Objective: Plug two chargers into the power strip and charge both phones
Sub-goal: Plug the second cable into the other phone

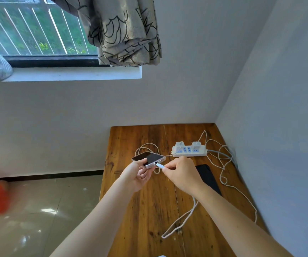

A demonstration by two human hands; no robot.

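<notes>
Surroundings: a brown wooden plank worktop sits in a corner between two pale walls; a window with white bars and a patterned beige curtain hang above and to the left, well apart from the work.
Power strip: a white rectangular power strip lies near the far edge of the worktop, with two white cube-shaped chargers standing plugged into it, one toward each end.
Loose cables: thin white charging cables trail from the chargers in loops over the right side of the worktop, and one long loop runs under the right forearm toward the near edge.
Second phone: a black flat phone lies face down or dark on the worktop, just beside the right hand and partly hidden by the wrist; no cable can be seen entering it.
Left hand: grip closed around the near end of a silver-edged phone with a dark screen, held tilted above the worktop, port end facing right.
Right hand: thumb and forefinger pressed together, pinching a white cable connector.
Connector and port: the tip is at the phone's end port; whether it is seated I cannot tell.
</notes>
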